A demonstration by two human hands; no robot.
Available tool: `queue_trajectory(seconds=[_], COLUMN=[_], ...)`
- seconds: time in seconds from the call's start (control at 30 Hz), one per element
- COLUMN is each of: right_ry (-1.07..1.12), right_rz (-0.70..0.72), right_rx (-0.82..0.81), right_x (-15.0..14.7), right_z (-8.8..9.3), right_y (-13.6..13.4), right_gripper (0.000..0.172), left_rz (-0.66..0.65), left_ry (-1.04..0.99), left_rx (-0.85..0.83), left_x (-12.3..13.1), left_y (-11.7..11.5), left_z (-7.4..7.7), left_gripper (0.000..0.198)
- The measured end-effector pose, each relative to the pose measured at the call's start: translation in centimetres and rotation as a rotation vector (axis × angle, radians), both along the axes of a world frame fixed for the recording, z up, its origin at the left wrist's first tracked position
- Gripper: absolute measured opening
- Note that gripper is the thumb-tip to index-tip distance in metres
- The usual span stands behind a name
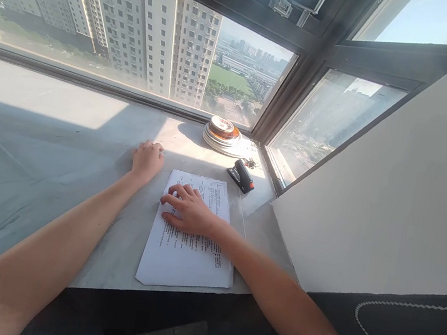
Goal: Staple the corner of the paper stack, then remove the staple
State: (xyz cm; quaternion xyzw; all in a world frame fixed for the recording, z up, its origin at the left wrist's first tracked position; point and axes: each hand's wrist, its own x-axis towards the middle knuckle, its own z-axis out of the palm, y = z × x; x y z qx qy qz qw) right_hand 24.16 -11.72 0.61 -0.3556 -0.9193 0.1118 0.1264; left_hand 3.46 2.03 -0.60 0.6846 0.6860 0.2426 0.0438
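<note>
A stack of printed paper [182,264] lies on the grey sill near its front edge. My right hand [190,210] rests on the upper half of the sheets, palm down with its fingers apart. To the left of the paper, my left hand [147,159] is on the sill with its fingers curled; whether anything is under them is hidden. A black stapler [241,176] with a red tip sits just past the upper right corner of the paper, touched by neither hand.
A stack of plates or lids [222,136] stands by the window corner, with small dark bits [251,163] beside it. Window frames [297,83] border the sill [33,163] behind. A white wall [381,173] rises at the right.
</note>
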Motion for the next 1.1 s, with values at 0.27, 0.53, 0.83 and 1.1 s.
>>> queue_trajectory(seconds=[0.27,0.53,0.83,1.1], right_ry=[0.337,0.325,0.537,0.367], right_rz=[-0.205,-1.016,-0.505,-0.111], right_rx=[0.072,0.060,0.014,-0.163], right_x=[5.0,15.2,10.5,3.7], right_z=[2.1,0.1,3.5,0.9], right_y=[4.1,8.9,5.7,2.7], right_gripper=[0.014,0.035,0.015,0.016], left_rz=[0.003,-1.005,-0.938,-0.719], left_ry=[-0.039,-0.143,-0.197,-0.536], left_rx=[0.091,-0.056,-0.062,-0.152], left_x=[0.1,4.1,3.8,2.9], left_y=[-0.2,-3.9,-2.2,-0.4], left_z=[0.4,1.2,0.0,-0.8], left_gripper=[0.029,0.023,0.022,0.029])
